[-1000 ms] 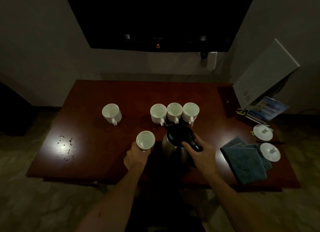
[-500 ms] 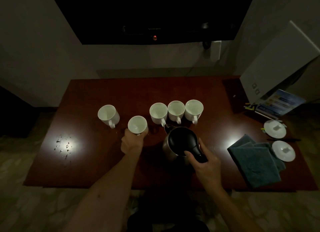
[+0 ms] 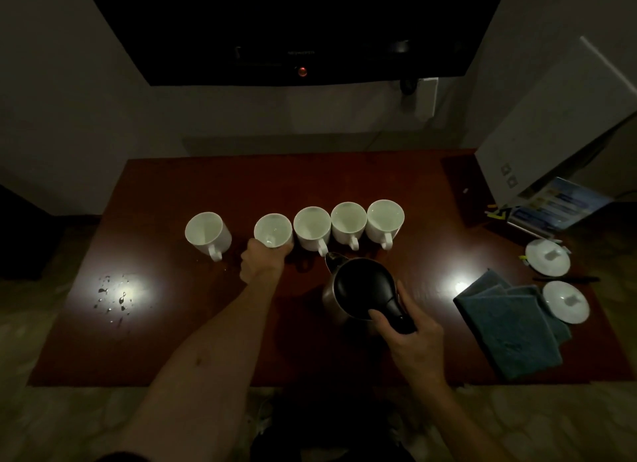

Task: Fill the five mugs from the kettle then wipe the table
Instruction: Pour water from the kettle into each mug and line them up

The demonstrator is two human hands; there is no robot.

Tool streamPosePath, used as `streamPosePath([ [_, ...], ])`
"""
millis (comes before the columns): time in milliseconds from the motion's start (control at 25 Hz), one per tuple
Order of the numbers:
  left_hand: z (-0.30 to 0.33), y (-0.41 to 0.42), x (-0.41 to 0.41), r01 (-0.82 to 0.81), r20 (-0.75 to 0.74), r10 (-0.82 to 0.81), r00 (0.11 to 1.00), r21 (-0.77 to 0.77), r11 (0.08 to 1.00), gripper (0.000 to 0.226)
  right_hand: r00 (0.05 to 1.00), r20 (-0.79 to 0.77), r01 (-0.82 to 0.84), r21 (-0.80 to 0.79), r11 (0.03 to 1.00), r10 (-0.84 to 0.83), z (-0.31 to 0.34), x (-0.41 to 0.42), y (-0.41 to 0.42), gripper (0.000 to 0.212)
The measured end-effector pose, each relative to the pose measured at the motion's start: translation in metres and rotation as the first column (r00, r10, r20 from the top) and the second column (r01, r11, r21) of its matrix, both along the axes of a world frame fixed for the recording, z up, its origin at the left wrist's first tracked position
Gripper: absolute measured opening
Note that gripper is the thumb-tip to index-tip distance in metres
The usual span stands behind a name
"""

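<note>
Several white mugs stand in a row across the dark red table (image 3: pixel 396 182). My left hand (image 3: pixel 262 261) grips the second mug (image 3: pixel 273 228) from its near side, right beside the third mug (image 3: pixel 312 224). The fourth mug (image 3: pixel 349 220) and the fifth mug (image 3: pixel 385 217) follow to the right. The leftmost mug (image 3: pixel 204 231) stands apart. My right hand (image 3: pixel 410 334) holds the black handle of the steel kettle (image 3: pixel 358 289), which sits upright just in front of the row, spout toward the mugs.
A folded blue cloth (image 3: pixel 510 327) lies at the right, with two white lids (image 3: pixel 548 256) (image 3: pixel 565 301) beside it. Water drops (image 3: pixel 115 294) glisten at the left front. A white box (image 3: pixel 551 124) and a leaflet (image 3: pixel 555 206) occupy the far right corner.
My left hand carried the mug from the table's front away from me and rightward into the row beside the third mug. The kettle stayed near its place in my right hand.
</note>
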State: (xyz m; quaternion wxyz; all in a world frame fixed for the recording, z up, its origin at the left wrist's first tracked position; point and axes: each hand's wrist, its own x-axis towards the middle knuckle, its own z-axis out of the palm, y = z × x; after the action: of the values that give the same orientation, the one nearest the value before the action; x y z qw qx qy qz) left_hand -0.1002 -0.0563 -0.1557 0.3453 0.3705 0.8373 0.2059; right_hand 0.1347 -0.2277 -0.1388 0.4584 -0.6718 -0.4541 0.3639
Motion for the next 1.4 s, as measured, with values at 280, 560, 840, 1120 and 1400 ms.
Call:
streamPosePath([
  [280,0.009,0.003,0.008,-0.009,-0.031,0.009,0.999,0.000,1.000,0.083,1.000,0.020,0.002,-0.009,1.000,-0.001,-0.003,0.000,0.001,0.071],
  [560,0.013,-0.004,-0.007,0.098,0.032,-0.100,0.995,0.044,0.994,0.094,0.999,0.041,0.030,-0.047,0.998,-0.028,-0.001,0.000,0.001,0.070],
  [840,0.042,-0.002,-0.066,-0.087,-0.101,0.118,0.988,0.268,0.959,0.089,0.999,0.034,0.023,-0.081,0.996,-0.021,0.003,-0.001,0.000,0.067],
  [1120,0.013,0.004,-0.109,-0.197,-0.084,0.204,0.975,0.085,0.977,0.098,0.998,0.046,0.035,-0.098,0.995,-0.030,0.005,-0.004,0.002,0.076],
  [1400,0.007,0.022,-0.116,-0.160,-0.072,0.164,0.984,0.060,0.985,0.095,0.999,0.019,0.038,-0.075,0.996,-0.037,0.008,-0.006,0.001,0.086],
])
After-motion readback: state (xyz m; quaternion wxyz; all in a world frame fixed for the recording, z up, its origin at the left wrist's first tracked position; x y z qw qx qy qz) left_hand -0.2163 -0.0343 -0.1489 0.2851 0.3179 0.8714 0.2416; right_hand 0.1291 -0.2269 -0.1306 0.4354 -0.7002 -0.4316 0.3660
